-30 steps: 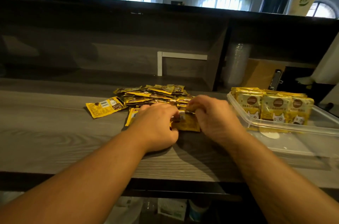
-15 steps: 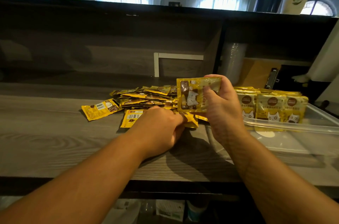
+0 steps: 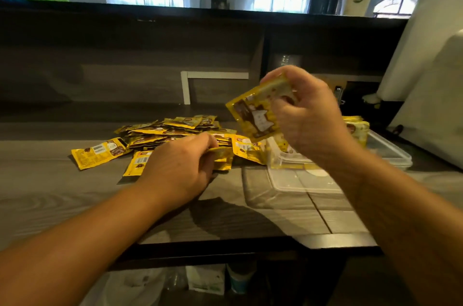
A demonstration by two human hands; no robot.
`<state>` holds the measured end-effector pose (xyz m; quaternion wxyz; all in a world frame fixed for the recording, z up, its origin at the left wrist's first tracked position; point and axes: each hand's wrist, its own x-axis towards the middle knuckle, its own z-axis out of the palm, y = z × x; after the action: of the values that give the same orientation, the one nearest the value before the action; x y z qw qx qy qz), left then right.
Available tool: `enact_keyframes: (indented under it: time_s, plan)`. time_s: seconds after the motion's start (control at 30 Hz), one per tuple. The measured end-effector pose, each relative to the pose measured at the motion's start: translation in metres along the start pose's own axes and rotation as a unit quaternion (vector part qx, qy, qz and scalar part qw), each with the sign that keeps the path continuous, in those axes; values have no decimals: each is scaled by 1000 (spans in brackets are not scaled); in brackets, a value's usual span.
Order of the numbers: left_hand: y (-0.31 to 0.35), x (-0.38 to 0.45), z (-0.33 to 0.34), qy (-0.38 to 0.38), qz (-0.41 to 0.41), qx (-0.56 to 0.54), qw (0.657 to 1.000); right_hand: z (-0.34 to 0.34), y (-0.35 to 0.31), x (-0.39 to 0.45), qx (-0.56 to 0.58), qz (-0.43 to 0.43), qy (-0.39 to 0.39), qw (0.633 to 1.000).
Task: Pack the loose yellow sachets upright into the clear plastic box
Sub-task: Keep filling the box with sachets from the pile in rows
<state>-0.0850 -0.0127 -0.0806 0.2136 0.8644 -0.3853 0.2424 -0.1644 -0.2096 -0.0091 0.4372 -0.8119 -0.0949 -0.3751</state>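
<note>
On the grey wood-grain bench (image 3: 62, 200), my right hand (image 3: 308, 118) pinches one sachet (image 3: 255, 115) above the clear box (image 3: 313, 180); my left hand (image 3: 180, 168) grips another sachet (image 3: 223, 155) beside the pile (image 3: 170, 130).

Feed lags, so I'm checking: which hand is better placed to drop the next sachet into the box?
Right. The right hand holds a raised sachet above the clear plastic box; the left hand is down at the loose pile.

The right hand (image 3: 308, 115) hides most of the sachets standing in the clear box (image 3: 390, 153), motion-blurs its held sachet (image 3: 255, 111), and covers the box's left rim. Print on sachets is unreadable.
</note>
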Motion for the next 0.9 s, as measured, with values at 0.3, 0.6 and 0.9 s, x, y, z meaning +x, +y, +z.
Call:
enact_keyframes:
  time_s: [0.3, 0.6, 0.9]
  plan:
    - [27, 29, -6, 130, -15, -94, 987, -105, 59, 2, -96, 79, 7, 992]
    - [70, 63, -20, 137, -19, -227, 964, -122, 80, -1, -374, 93, -93, 918]
    - [104, 99, -4, 30, 27, -223, 974, -121, 102, 12, -545, 161, -151, 809]
